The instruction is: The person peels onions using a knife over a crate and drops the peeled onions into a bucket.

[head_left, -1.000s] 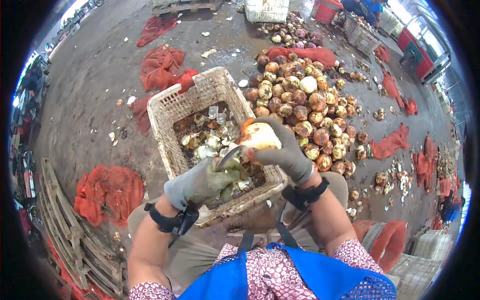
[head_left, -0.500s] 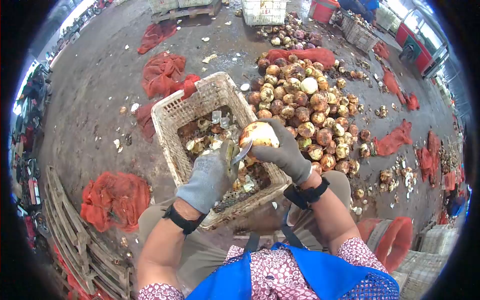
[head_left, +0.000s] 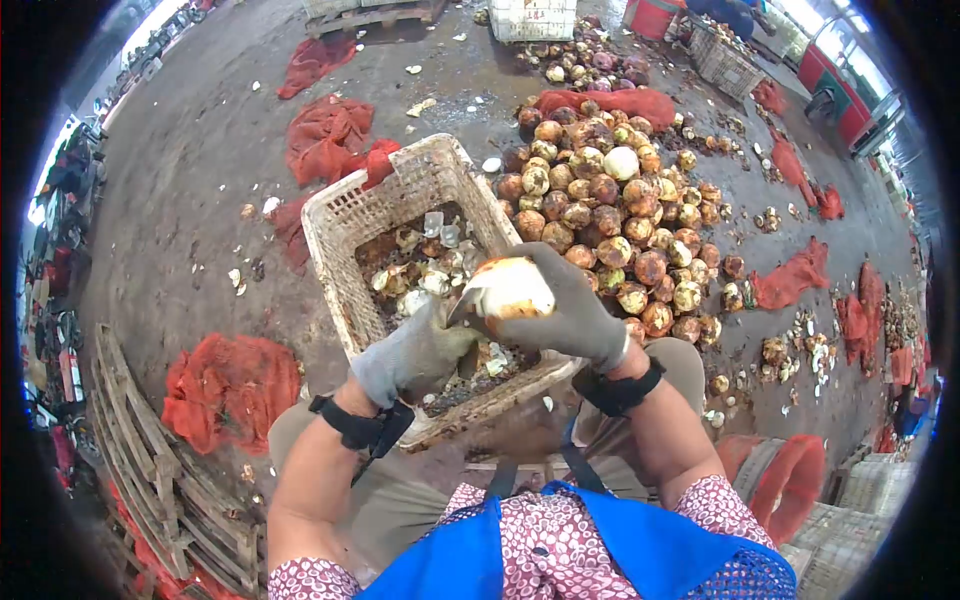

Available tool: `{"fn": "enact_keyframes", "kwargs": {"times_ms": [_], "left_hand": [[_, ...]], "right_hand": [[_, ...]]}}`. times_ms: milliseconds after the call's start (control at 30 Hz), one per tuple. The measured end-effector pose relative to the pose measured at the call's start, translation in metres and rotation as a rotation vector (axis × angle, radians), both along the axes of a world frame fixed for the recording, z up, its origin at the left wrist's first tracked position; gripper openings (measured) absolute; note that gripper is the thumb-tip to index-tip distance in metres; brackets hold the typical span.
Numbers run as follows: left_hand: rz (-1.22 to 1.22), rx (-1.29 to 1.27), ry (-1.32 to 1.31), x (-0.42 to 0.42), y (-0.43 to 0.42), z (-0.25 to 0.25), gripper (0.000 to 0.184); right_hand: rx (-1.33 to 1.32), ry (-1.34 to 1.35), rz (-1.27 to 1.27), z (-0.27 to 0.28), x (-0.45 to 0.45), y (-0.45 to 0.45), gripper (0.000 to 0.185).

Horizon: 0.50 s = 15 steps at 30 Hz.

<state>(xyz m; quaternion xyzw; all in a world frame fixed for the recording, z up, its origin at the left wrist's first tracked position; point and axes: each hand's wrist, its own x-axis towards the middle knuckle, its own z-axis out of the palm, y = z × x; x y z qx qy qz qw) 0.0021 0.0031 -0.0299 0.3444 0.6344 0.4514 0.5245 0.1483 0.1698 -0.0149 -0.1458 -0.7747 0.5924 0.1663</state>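
Observation:
My right hand [head_left: 578, 315], in a grey glove, is wrapped round a large onion [head_left: 512, 290] with a pale peeled side and brown skin along its upper edge. My left hand [head_left: 420, 350], gloved too, is closed round a knife [head_left: 462, 304]; its handle is hidden and only part of the blade shows against the onion's left side. Both hands are over a dirty pale plastic crate [head_left: 328, 275]. Onion peelings [head_left: 405, 270] and a few clear plastic-looking pieces [head_left: 440, 230] lie inside it.
A big heap of onions [head_left: 605, 200] lies right of the crate. Red mesh sacks [head_left: 232, 398] are strewn over the floor. Wooden slats [head_left: 150, 460] stand at lower left, a red-rimmed tub [head_left: 800, 485] at lower right. More crates [head_left: 533, 20] stand at the back.
The onion has turned in my right hand and shows more of its white side. My left hand has rolled and shifted slightly left and down, with the knife blade now less visible.

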Motion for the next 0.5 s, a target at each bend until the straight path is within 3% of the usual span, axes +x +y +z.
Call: {"fn": "enact_keyframes", "kwargs": {"times_ms": [33,133,167,300,400,433,500], "left_hand": [[0.038,0.034,-0.258,0.005,-0.007,0.007,0.033],[0.069,0.026,-0.293,0.015,-0.004,0.019,0.023],[-0.013,-0.093,-0.116,0.009,-0.005,0.025,0.021],[0.056,-0.082,0.158,0.006,0.0,0.047,0.029],[0.347,0.385,0.318,0.005,0.011,0.015,0.034],[0.269,0.441,0.422,0.001,0.015,0.003,0.036],[0.227,0.341,0.345,0.001,0.004,0.005,0.035]], "right_hand": [[-0.09,-0.001,0.146,0.002,0.002,0.004,0.074],[-0.16,-0.064,0.168,-0.007,0.004,0.008,0.073],[-0.322,-0.067,0.13,-0.009,0.004,0.008,0.067],[-0.527,-0.043,-0.042,0.002,-0.002,0.009,0.054],[-0.466,-0.081,0.026,-0.006,-0.005,0.006,0.056],[-0.407,-0.133,0.088,0.01,-0.006,-0.001,0.062],[-0.424,-0.085,0.157,0.003,-0.009,-0.001,0.064]]}}
